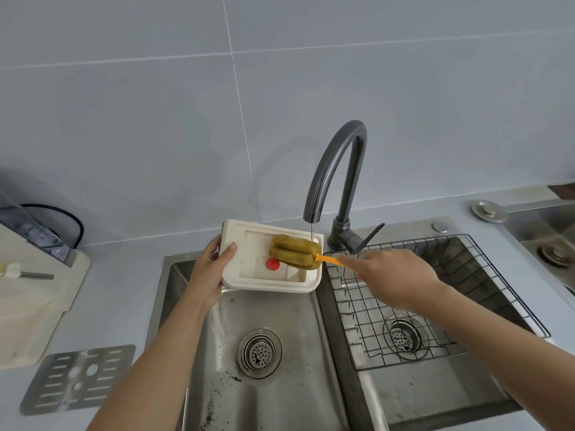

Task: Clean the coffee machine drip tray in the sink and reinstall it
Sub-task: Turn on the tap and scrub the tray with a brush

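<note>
The drip tray is held over the back of the left sink bowl, under the tap. Its left edge is gripped by the left hand. A sponge brush is laid in the tray, and its handle is held by the right hand. A wire rack is set in the right sink bowl. On the counter left of the sink, a grate is laid in front and the coffee machine is set behind it

left hand: grips drip tray edge, thumb on top | right hand: grips brush handle | both arms extended
</note>
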Tool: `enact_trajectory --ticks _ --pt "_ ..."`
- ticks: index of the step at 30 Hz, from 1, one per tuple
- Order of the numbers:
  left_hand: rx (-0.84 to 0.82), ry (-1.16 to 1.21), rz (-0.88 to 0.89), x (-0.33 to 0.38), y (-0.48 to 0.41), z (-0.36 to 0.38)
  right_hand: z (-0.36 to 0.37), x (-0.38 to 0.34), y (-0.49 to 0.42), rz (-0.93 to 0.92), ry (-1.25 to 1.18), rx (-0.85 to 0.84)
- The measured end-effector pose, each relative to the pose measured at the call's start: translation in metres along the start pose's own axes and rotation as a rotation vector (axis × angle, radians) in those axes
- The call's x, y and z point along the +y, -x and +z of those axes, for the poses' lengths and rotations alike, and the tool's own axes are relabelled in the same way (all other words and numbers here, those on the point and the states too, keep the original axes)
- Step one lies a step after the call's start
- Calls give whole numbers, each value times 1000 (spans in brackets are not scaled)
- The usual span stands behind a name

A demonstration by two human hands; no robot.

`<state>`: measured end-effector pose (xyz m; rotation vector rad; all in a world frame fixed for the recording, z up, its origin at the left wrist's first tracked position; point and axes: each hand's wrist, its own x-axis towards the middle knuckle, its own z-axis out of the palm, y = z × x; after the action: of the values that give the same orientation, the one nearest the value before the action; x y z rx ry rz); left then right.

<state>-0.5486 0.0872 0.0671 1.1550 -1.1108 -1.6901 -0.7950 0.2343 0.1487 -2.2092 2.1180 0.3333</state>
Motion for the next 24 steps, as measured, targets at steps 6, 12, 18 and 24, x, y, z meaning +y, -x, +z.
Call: enact_trajectory --ticks 6,12,18,24 --pt "15 -2 63 5 2 3 7 -13 3 12 8 -68" --pt "28 -36 105 3 9 10 5 -15 11 4 -30 -164" --pt "61 -38 43 -9 15 11 -1 -4 25 95 -122 -132" --pt "60 93 -85 -29 23 21 1 -2 40 182 -225 -108"
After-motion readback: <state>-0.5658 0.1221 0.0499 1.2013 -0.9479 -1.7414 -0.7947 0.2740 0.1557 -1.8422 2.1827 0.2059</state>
